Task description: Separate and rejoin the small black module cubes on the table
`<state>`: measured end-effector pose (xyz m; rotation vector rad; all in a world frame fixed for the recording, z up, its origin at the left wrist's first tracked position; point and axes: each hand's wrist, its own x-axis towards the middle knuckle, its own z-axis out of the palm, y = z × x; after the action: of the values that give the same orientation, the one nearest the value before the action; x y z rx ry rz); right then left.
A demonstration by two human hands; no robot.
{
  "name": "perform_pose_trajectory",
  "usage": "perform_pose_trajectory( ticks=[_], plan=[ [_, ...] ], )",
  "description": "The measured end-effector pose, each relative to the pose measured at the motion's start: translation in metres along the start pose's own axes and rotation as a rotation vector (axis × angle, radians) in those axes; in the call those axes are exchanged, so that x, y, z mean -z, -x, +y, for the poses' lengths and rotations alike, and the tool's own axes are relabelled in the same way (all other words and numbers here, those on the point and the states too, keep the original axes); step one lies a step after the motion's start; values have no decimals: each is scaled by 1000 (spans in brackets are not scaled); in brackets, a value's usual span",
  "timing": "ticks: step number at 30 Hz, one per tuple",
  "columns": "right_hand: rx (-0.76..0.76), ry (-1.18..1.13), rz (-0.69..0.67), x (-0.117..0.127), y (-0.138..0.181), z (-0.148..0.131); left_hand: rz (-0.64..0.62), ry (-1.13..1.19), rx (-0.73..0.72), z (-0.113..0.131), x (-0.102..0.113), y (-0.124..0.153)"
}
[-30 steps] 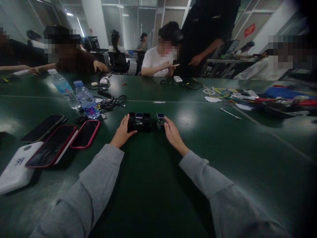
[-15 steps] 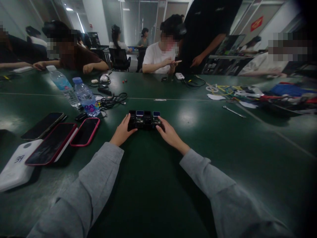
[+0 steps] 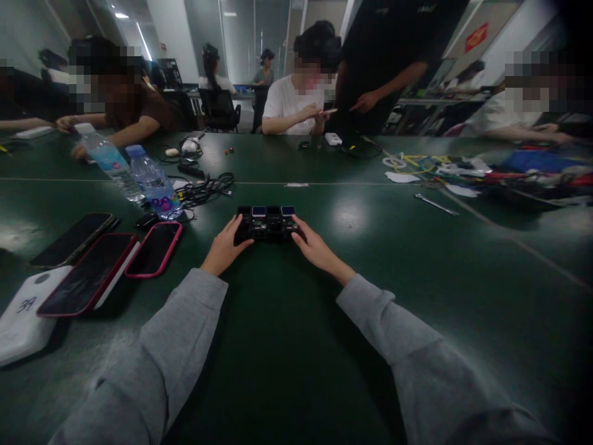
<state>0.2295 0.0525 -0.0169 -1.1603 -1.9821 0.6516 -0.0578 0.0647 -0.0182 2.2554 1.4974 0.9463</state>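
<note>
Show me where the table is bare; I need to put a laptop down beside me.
Bare table lies right of your right hand, this side of the wrench, and between your sleeves. Crowded: phones and white box on the left, bottles and cables behind them, black modules dead ahead.

The only camera sits on the person's head and faces forward and down along two grey sleeves (image 3: 176,346). At the far end of the sleeves, the left hand (image 3: 225,245) and right hand (image 3: 315,247) meet at a black device (image 3: 266,224) near the picture's middle. The green table (image 3: 287,371) fills the lower half at close range. The wide lens bends the edges, and the people (image 3: 296,99) opposite look small along the top.
</note>
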Motion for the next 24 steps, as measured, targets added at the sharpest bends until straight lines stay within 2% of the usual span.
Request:
perform_pose_trajectory(
  ticks=[5, 24],
  plan=[
    [-48, -6, -24, 1, 2, 2, -1, -5, -1, 0, 1, -1],
    [-46, 116, -22, 3, 8, -11, -29, 166, -49, 1, 5, -1]
  ],
)
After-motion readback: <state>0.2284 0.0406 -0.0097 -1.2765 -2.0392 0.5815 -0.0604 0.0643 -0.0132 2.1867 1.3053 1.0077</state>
